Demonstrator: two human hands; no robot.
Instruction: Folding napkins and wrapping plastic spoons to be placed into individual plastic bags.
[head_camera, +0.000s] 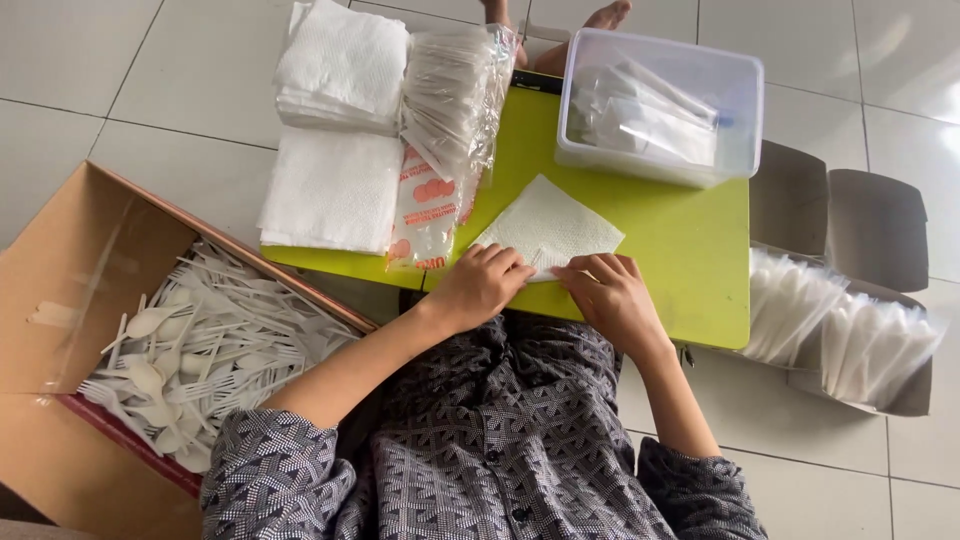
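A white paper napkin (550, 227) lies diagonally on the small lime-green table (690, 250). My left hand (482, 283) rests on its near corner with fingers curled over the edge. My right hand (608, 293) presses the same near edge just to the right, fingers bent onto the paper. Something thin and white seems to lie under the napkin's near corner, mostly hidden by my fingers.
Stacks of white napkins (338, 120) and a clear bag of plastic cutlery (445, 130) sit at the table's left. A clear plastic tub (655, 105) stands at the back right. A cardboard box of white spoons and forks (195, 350) is on the left, a box of clear sleeves (845, 335) on the right. Another person's foot (606, 16) shows beyond the table.
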